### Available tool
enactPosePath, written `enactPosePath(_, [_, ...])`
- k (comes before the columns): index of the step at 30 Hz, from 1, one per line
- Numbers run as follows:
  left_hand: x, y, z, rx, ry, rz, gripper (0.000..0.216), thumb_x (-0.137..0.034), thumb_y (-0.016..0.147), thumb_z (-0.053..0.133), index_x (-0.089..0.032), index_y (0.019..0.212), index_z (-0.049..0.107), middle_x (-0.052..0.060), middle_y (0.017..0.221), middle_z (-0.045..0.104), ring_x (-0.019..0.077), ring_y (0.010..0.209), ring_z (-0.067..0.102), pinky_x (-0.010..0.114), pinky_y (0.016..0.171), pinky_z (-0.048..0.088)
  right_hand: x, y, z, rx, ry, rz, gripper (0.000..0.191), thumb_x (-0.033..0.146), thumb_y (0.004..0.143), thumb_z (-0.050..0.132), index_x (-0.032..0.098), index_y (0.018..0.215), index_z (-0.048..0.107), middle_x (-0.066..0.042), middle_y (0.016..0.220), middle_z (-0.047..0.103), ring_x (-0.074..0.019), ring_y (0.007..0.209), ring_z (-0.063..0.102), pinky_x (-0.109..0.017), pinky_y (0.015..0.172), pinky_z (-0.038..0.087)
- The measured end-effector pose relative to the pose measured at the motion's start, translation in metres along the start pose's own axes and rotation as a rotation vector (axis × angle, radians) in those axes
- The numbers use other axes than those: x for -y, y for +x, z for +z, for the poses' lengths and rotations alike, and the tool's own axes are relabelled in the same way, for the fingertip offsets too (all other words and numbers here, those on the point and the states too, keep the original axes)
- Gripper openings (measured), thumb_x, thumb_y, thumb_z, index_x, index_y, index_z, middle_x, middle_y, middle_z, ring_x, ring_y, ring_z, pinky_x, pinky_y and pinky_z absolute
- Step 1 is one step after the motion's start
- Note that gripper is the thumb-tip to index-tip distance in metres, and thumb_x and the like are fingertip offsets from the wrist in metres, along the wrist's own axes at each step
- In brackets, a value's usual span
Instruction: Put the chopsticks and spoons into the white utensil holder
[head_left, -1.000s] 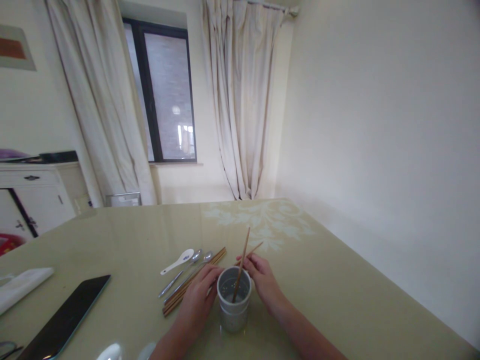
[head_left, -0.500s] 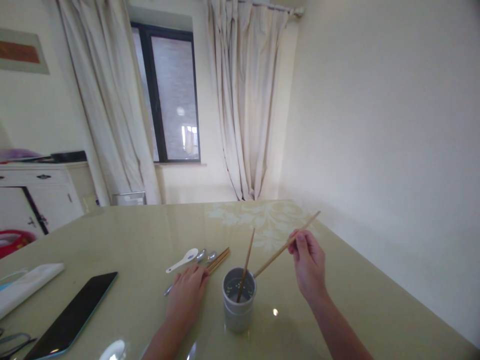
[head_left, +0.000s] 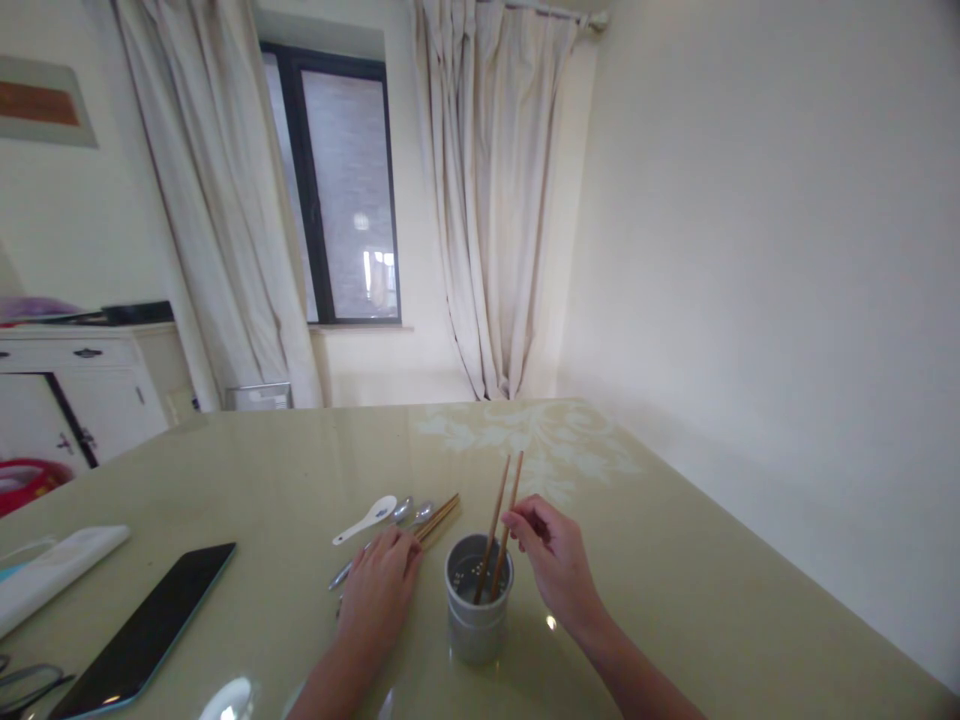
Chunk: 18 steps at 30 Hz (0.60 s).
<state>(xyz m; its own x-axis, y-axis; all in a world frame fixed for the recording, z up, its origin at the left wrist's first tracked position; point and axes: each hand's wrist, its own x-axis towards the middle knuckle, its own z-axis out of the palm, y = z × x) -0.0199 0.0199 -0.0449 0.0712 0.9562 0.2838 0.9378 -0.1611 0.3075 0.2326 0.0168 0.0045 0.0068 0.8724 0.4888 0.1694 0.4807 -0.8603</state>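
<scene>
A grey perforated cup (head_left: 475, 620) stands on the glossy table (head_left: 675, 560) in front of me. Two wooden chopsticks lean in it: one chopstick (head_left: 498, 505) rests free, the other chopstick (head_left: 516, 478) is pinched by the fingertips of my right hand (head_left: 556, 565) just above the rim. My left hand (head_left: 377, 592) lies palm down left of the cup, fingers curled over a bundle of loose chopsticks (head_left: 442, 512) whose ends stick out beyond it. Beside them lie a white ceramic spoon (head_left: 365, 520) and two metal spoons (head_left: 405, 510).
A black tablet (head_left: 142, 630) and a folded white cloth (head_left: 56, 568) lie at the left of the table. A white cabinet (head_left: 82, 395) stands at the far left, a curtained window behind. A plain wall runs along the table's right side.
My right hand came back from the right and lowered the second chopstick into the cup beside the first. My left hand stayed on the loose chopsticks.
</scene>
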Motion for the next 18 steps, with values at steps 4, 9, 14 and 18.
enactPosePath(4, [-0.001,-0.001,0.000,-0.012,0.004,0.037,0.026,-0.022,0.101,0.049,-0.023,0.100,0.075,0.009,0.111,0.077,0.0305,0.112,0.070,0.044,0.098,0.050,-0.004,-0.001,0.002,0.006,-0.028,0.036,0.047,0.063,0.095,0.071,0.020,0.077,0.070,0.000,0.065,0.061,-0.0175,0.061,0.053,-0.029,0.059,0.043])
enactPosePath(9, [-0.004,0.000,0.000,-0.014,-0.018,0.051,0.025,-0.023,0.100,0.050,-0.023,0.098,0.075,0.009,0.108,0.079,0.0319,0.109,0.070,0.046,0.097,0.050,-0.009,-0.001,0.004,0.011,-0.025,0.082,0.057,0.073,0.092,0.068,0.020,0.072,0.072,-0.002,0.062,0.063,-0.0177,0.059,0.055,-0.029,0.058,0.043])
enactPosePath(14, [-0.011,0.001,0.001,-0.082,-0.313,0.080,0.023,-0.029,0.099,0.051,-0.023,0.099,0.073,0.009,0.105,0.078,0.0298,0.106,0.071,0.045,0.097,0.054,-0.023,0.001,0.010,0.003,0.091,0.179,0.066,0.080,0.095,0.056,0.019,0.072,0.071,-0.001,0.059,0.060,-0.0170,0.056,0.055,-0.028,0.055,0.043])
enactPosePath(18, [-0.021,-0.002,0.000,-0.057,-0.572,0.098,0.026,-0.035,0.101,0.049,-0.023,0.098,0.072,0.009,0.103,0.076,0.0264,0.094,0.072,0.040,0.087,0.057,-0.036,0.001,0.018,0.143,0.107,0.237,0.064,0.078,0.090,0.065,0.018,0.066,0.069,0.000,0.059,0.059,-0.0181,0.059,0.057,-0.028,0.057,0.043])
